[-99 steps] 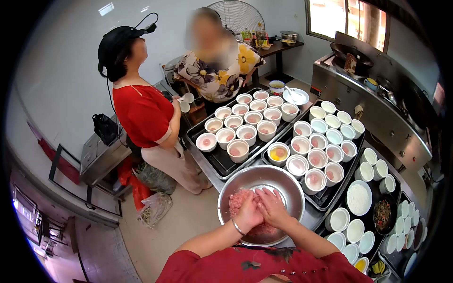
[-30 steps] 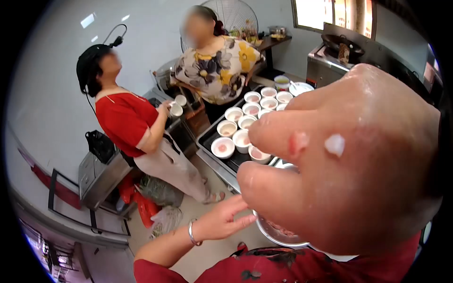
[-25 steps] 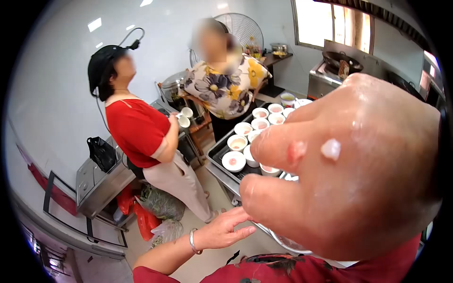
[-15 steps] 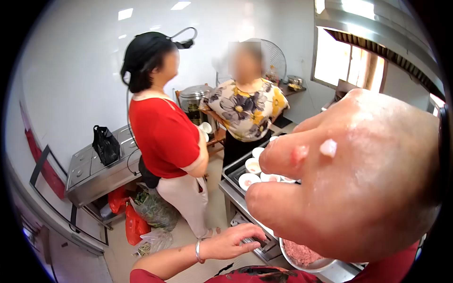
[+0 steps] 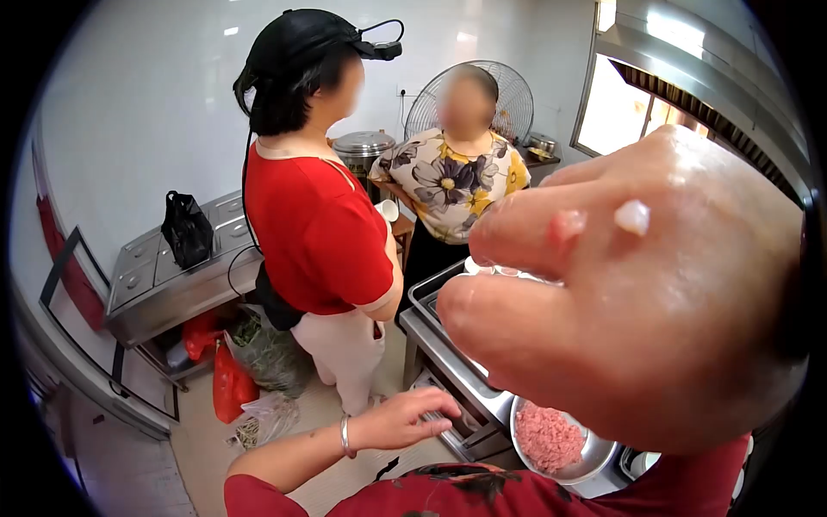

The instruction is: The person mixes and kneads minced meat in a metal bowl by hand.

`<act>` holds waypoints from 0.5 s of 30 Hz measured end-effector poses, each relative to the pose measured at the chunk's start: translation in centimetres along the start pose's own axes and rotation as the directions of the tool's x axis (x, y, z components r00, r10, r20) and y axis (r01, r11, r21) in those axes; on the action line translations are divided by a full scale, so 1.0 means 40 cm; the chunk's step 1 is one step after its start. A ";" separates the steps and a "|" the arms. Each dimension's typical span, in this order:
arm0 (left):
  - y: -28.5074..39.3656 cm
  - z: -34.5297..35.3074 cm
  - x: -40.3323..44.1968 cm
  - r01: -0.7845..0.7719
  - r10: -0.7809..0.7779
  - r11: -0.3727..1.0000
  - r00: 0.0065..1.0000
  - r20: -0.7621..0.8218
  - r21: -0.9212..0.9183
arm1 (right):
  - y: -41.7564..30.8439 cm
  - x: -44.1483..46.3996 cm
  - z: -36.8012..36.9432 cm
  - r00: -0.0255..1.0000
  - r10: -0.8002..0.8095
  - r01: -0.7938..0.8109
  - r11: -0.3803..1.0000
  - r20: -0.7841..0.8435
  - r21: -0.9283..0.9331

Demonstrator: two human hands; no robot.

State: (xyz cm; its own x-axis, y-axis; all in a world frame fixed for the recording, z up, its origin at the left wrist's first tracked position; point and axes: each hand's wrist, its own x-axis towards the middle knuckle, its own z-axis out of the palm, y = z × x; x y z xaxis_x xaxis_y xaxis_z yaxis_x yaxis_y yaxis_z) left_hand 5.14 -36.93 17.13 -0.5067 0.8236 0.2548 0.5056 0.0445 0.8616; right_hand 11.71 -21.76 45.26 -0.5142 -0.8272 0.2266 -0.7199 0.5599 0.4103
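- The mince [image 5: 547, 438] is heaped in the bowl [image 5: 594, 448], against its left side; part of the steel wall is left bare on the right.
- The bowl is set on the table [image 5: 419, 343], beneath the right hand [image 5: 633, 310] as seen from the head; neither hand is seen touching the mince.
- The right hand is held very close to the camera, its back turned to view and its fingers bent; the palm and some fingertips are hidden, so whether anything is gripped cannot be told.
- A pink bit [image 5: 567, 228] and a white bit [image 5: 633, 217] are stuck to the right hand, whose skin is seen to be wet and shiny.
- The left hand [image 5: 405, 420] is held out over the floor, left of the bowl; its thumb and fingers are parted and slightly curved, and nothing is seen gripped.
- A bracelet [image 5: 346, 438] is worn on the left wrist.
- The tray [image 5: 424, 297] is placed on the table beyond the bowl; cups [image 5: 479, 267] are seen in it, largely covered from view by the right hand.
- A person in a red top [image 5: 319, 228] is seen across the room, with a white cup [image 5: 389, 209] showing at the front.
- A person in a floral top [image 5: 457, 181] is seen facing them, near a fan [image 5: 514, 96].
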 end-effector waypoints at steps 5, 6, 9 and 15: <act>0.019 -0.078 0.003 -0.047 0.099 0.968 0.974 -0.203 0.248 | -0.023 0.034 -0.011 0.994 -0.110 0.112 0.992 0.023 -0.063; 0.029 -0.103 0.010 -0.099 0.217 0.922 0.933 -0.286 0.375 | -0.018 0.033 -0.007 0.993 -0.120 0.121 0.990 0.018 -0.077; 0.153 -0.222 0.021 -0.029 0.408 0.809 0.746 -0.526 0.587 | 0.040 -0.008 0.023 0.999 0.027 -0.029 0.996 -0.028 -0.086; 0.515 -0.347 -0.013 -0.110 0.881 0.462 0.173 -0.441 0.880 | 0.248 -0.105 0.025 0.643 0.578 -0.558 0.803 -0.502 0.209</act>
State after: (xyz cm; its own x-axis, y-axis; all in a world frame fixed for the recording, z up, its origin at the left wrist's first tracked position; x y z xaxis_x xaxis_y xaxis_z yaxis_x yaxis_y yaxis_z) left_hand 6.11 -44.28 40.84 0.0496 -0.0676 0.9965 0.9039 0.4275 -0.0160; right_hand 6.25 -12.66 47.50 -0.5125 -0.2325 0.8266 -0.3883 0.9214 0.0184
